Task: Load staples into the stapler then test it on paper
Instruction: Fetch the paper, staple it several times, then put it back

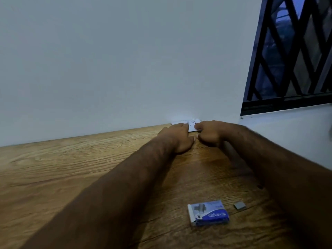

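A small white paper point(193, 125) with scribbles lies at the table's far edge against the wall. My left hand point(177, 137) and my right hand point(210, 133) are stretched out side by side and both hold it, fingers on its near edge; they hide most of the sheet. A blue staple box point(209, 212) lies on the table near me, between my forearms. Just right of it sits a short grey strip of staples point(239, 205). No stapler shows in view.
The wooden table point(71, 168) runs left and butts against a plain white wall point(125, 60). At the upper right is a window with a black diagonal grille point(296, 51) above a white sill point(287, 126).
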### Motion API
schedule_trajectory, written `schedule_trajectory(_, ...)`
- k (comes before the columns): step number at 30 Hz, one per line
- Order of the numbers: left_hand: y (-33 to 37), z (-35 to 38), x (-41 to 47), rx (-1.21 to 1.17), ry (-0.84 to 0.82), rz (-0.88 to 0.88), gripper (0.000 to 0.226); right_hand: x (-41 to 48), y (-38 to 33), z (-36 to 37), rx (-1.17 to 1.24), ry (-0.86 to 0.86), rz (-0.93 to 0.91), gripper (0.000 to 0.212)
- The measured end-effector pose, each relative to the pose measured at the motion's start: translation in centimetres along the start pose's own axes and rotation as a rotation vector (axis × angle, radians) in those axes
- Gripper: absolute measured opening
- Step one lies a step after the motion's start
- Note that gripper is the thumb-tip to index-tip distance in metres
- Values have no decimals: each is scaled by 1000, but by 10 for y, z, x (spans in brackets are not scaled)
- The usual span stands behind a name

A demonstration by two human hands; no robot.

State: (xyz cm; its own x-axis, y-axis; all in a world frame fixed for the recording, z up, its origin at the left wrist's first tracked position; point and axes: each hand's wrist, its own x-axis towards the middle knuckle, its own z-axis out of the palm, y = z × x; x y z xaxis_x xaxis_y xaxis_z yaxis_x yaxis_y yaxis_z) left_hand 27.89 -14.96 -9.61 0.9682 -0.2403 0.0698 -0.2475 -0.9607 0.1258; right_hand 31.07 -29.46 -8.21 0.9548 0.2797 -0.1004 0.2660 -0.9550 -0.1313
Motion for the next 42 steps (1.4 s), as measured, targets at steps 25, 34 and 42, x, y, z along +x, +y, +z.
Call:
schedule_trajectory(25,-119,-47,-219,-109,-4,-13,29,-127,-160,-2,-179,-145,-501,48)
schedule_trajectory(34,-143,-50,-281,-277,44,-104,28,-157,-192,6,-188,-137,-671,49)
schedule_trajectory(42,-152,-37,-277,-378,66,-289,60,-182,-210,8,93,-210,-824,50)
